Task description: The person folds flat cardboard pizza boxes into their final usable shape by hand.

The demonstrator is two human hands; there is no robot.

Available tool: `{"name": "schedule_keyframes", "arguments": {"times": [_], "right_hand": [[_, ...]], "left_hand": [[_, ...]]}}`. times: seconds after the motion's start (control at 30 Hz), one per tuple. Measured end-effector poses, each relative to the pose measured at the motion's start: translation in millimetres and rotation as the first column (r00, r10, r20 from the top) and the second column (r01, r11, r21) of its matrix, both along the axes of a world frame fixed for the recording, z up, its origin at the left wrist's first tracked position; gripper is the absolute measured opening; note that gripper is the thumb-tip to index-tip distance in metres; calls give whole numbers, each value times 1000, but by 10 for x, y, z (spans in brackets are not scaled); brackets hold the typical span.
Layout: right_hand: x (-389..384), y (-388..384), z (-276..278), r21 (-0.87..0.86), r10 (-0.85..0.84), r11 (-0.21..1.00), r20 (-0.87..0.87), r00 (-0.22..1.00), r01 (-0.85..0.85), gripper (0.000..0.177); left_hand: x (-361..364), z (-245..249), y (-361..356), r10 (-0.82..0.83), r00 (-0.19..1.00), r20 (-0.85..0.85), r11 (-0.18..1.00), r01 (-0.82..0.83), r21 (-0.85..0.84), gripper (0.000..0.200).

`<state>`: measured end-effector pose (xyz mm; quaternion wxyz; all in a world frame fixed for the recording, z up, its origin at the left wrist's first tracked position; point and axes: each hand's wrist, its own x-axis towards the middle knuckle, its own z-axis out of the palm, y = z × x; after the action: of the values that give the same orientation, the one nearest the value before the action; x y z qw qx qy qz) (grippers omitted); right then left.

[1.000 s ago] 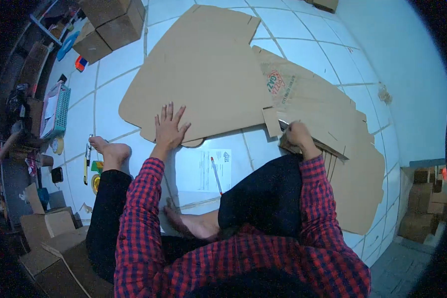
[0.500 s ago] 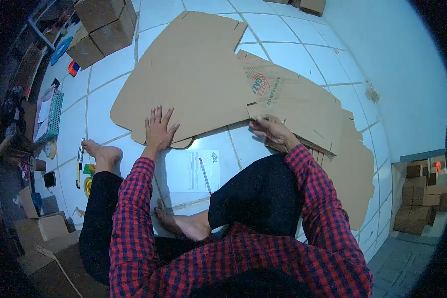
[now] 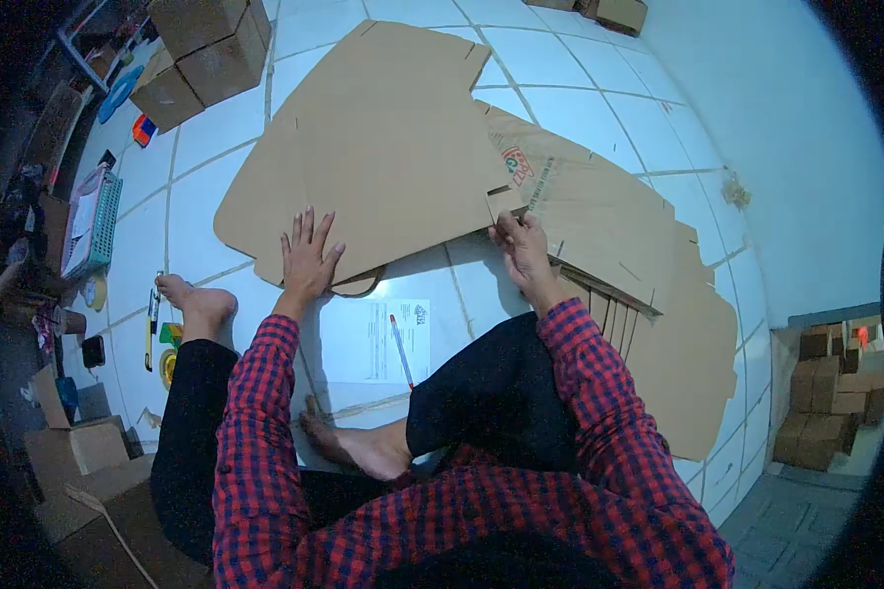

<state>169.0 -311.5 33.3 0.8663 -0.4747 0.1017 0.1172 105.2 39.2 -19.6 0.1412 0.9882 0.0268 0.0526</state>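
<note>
A large flat cardboard box blank (image 3: 383, 137), plain brown side up, lies on the tiled floor in front of me. My left hand (image 3: 311, 260) rests on its near left edge, palm down with fingers spread. At the blank's near right corner, my right hand (image 3: 525, 253) has its fingers closed on a small cardboard flap (image 3: 504, 199), which is bent up a little. To the right lies a stack of more blanks (image 3: 599, 196), the upper one printed with a red and green pizza logo. A curved cardboard edge (image 3: 361, 284) shows under the large blank.
A printed sheet (image 3: 373, 339) with a pen (image 3: 401, 348) on it lies near my knee. Left are a green basket (image 3: 105, 226), a phone (image 3: 93, 351) and a cutter knife (image 3: 153, 329). Cardboard boxes (image 3: 201, 64) stand back left; a white wall (image 3: 766, 128) rises on the right.
My right hand has moved slightly left and turned upright at the corner, lifting the small flap. The large blank now covers more of the printed logo. My left hand stays flat.
</note>
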Motion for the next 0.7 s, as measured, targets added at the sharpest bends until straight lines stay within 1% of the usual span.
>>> {"name": "schedule_keyframes", "arguments": {"times": [0.07,0.1,0.17,0.2,0.23,0.27,0.3,0.33,0.37,0.4,0.43,0.47,0.5,0.53,0.6,0.63,0.67,0.7], "right_hand": [[6,115,24,-139,-100,983,121,988,116,31],[33,130,31,-134,-104,984,121,987,120,31],[134,161,-38,-385,-121,893,296,947,234,35],[186,144,-64,-380,-120,895,298,947,233,35],[240,64,-138,-492,-47,863,149,988,116,37],[265,0,-155,-581,14,814,-11,1000,-18,38],[294,-50,-173,-578,18,816,-13,1000,-22,38],[308,-69,-120,-551,77,829,-60,995,-97,37],[312,-88,-61,-521,137,836,-104,985,-171,36],[280,-126,1,-517,143,839,-98,985,-173,36],[194,-154,137,-512,248,819,-90,965,-259,36],[141,-208,221,-511,349,789,-83,934,-340,36],[194,-355,-77,-461,455,776,-66,888,-431,40],[97,-358,13,-463,453,777,-60,889,-427,40],[-199,-324,311,-383,477,817,31,878,-430,46],[-235,-345,340,-375,517,803,48,855,-464,49],[-304,-355,397,-375,486,819,52,872,-434,49],[-391,-371,441,-402,491,816,105,865,-415,51]], "left_hand": [[-6,-5,9,-14,1000,-2,1000,14,-14,61],[-6,2,27,-24,1000,-1,999,24,-26,61],[-17,47,6,-21,999,-30,1000,21,5,63],[-12,66,-10,-15,998,-59,999,16,29,64],[-8,77,-15,-12,998,-59,999,14,33,64],[-17,83,-21,-23,1000,-16,999,24,31,65],[-35,88,-31,-34,999,28,999,33,29,67],[-69,75,-45,-29,999,28,999,28,34,67],[-118,63,-73,80,987,139,997,-77,-26,67],[-161,57,-107,193,950,247,980,-174,-96,66],[-213,57,-170,195,947,256,980,-177,-90,66],[-285,37,-252,432,851,297,902,-404,-156,64],[-350,22,-310,640,700,317,768,-597,-233,62],[-392,-17,-301,639,699,322,769,-594,-235,62],[-424,-173,-197,799,549,245,593,-651,-473,60],[-360,-417,-111,802,442,403,597,-625,-504,47],[-372,-313,-96,785,468,405,619,-602,-505,47],[-425,-208,-101,827,534,177,467,-476,-745,41]]}}
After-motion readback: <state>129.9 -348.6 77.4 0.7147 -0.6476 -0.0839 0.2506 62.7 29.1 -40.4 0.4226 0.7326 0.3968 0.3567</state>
